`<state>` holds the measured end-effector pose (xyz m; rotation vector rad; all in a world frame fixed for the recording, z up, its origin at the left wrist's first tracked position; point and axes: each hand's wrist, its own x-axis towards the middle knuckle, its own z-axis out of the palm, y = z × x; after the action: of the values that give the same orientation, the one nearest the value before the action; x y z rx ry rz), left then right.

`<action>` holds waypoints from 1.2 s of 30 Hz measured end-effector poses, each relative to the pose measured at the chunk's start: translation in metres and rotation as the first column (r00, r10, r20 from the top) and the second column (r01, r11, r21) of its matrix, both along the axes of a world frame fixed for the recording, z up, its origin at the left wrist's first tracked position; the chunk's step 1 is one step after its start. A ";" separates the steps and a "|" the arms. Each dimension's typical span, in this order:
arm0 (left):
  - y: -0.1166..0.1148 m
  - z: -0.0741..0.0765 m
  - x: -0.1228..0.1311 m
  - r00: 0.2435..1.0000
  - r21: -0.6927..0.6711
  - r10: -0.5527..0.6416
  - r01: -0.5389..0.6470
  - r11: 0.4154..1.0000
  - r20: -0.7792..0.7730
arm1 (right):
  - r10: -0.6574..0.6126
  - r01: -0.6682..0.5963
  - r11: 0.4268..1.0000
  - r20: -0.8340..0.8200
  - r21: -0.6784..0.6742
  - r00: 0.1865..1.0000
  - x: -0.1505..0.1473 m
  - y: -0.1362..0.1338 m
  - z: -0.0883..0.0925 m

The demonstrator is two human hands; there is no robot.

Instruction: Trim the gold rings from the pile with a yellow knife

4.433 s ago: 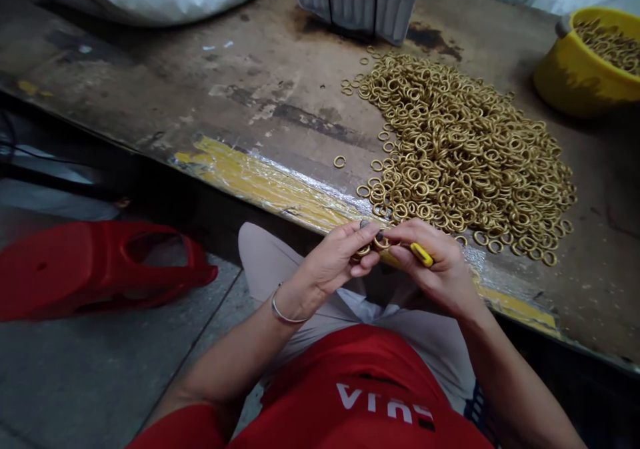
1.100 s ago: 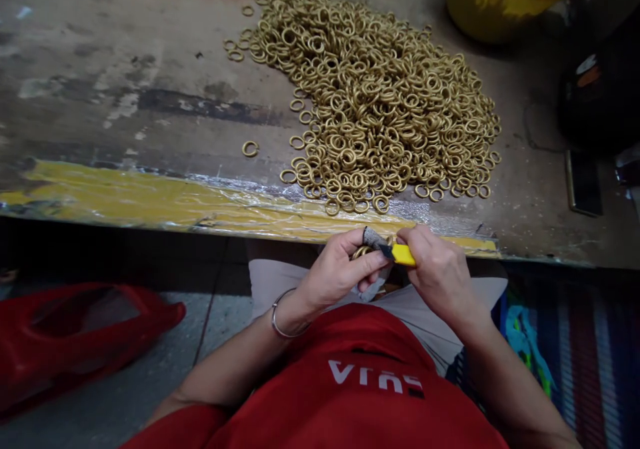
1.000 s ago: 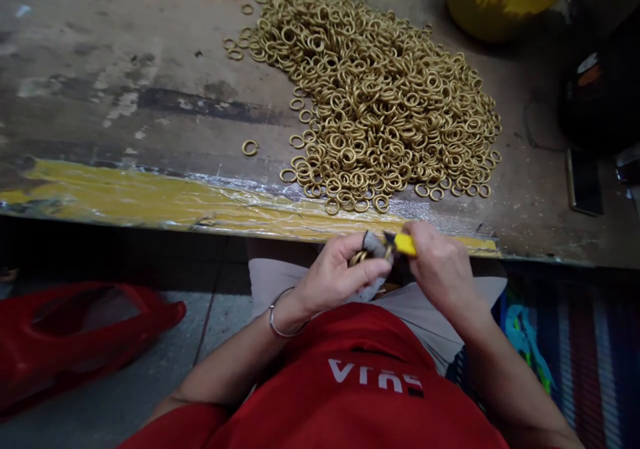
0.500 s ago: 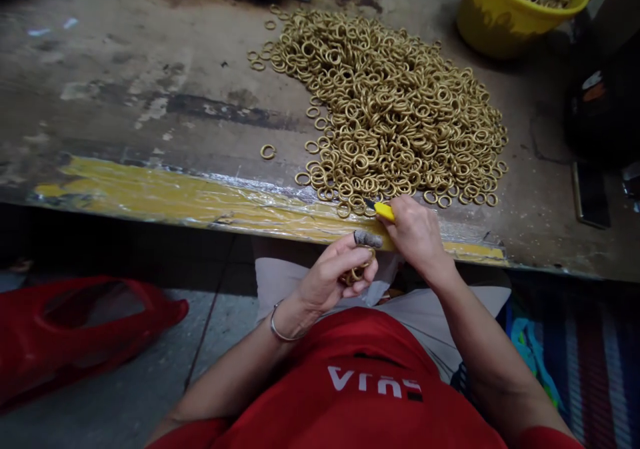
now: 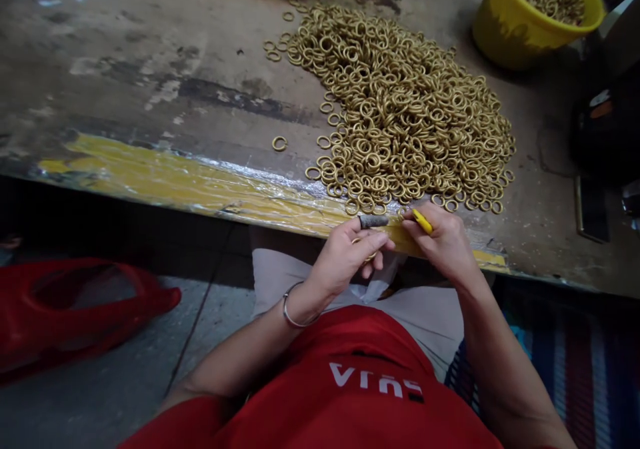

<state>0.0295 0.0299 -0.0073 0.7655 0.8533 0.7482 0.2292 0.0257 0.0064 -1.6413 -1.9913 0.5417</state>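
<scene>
A big heap of brass-coloured rings (image 5: 405, 115) lies on the worn workbench (image 5: 150, 69). My left hand (image 5: 347, 259), with a grey wrap on the thumb tip and a bangle at the wrist, is closed round a few rings just below the bench's front edge. My right hand (image 5: 445, 242) is closed on a small yellow-handled tool (image 5: 423, 221) and sits beside the left, at the near edge of the heap. One loose ring (image 5: 279, 143) lies apart to the left of the heap.
A yellow bucket (image 5: 520, 32) filled with rings stands at the back right. Yellow tape (image 5: 175, 182) covers the bench's front edge. A red plastic part (image 5: 75, 309) lies on the floor at left. Dark objects (image 5: 600, 135) sit at the bench's right.
My right hand reached out to the near edge of the heap with the tool and has come back beside the left hand. The view has shifted slightly.
</scene>
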 end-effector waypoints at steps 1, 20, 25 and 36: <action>0.001 0.001 0.002 0.999 0.035 0.019 -0.018 0.999 -0.038 | 0.017 -0.017 1.000 -0.018 0.005 1.000 -0.003 -0.003 0.003; 0.005 0.004 0.012 0.987 -0.078 0.045 -0.034 0.996 0.152 | -0.166 0.189 0.980 -0.283 0.054 0.945 -0.020 -0.041 0.008; 0.005 0.003 0.013 0.958 -0.169 -0.080 0.131 0.977 0.277 | 0.010 0.025 0.985 -0.198 0.171 0.980 -0.012 -0.042 -0.001; -0.003 -0.006 0.022 0.895 -0.319 0.118 0.029 0.947 0.431 | 0.072 -0.158 0.904 0.222 0.397 0.972 -0.023 -0.042 -0.011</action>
<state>0.0518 0.0267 -0.0131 0.2645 0.5522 0.7646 0.2062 -0.0162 -0.0046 -1.3629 -2.1755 -0.0199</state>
